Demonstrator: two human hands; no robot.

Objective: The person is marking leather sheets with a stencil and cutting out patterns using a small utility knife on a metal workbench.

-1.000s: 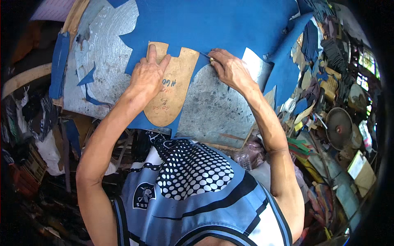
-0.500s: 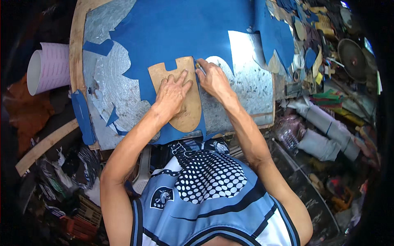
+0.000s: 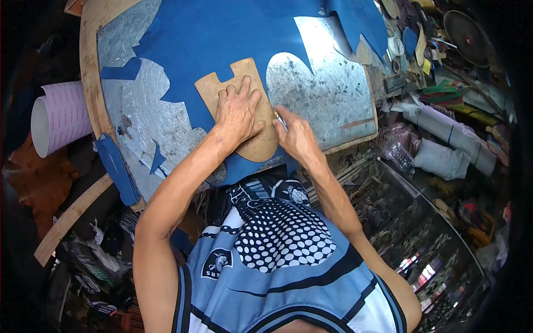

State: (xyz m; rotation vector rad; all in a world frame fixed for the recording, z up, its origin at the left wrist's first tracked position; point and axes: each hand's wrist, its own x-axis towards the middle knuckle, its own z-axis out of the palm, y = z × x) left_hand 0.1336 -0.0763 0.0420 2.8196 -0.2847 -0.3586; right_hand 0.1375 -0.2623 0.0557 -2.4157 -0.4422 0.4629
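My left hand (image 3: 237, 114) lies flat with spread fingers on a tan template (image 3: 262, 147), which has a notch in its top edge and a rounded lower end. Under the template is a large blue sheet (image 3: 216, 33), perhaps leather, with jagged and curved cut edges. My right hand (image 3: 300, 139) is closed around a slim cutting knife (image 3: 281, 120) beside the template's right edge. Its blade tip is too small to make out. Bare scratched metal (image 3: 333, 97) of the work surface shows right of the template.
A wooden rim (image 3: 91, 66) edges the table at left, next to a pale paper roll (image 3: 61, 117). Small blue scraps (image 3: 123, 70) lie on the metal. Wrapped rolls (image 3: 444, 158) and a round dark disc (image 3: 466, 38) stand among clutter at right.
My right hand has slid toward me along the template's right edge with the knife. My left hand stays on the template. The whole view has shifted and turned slightly.
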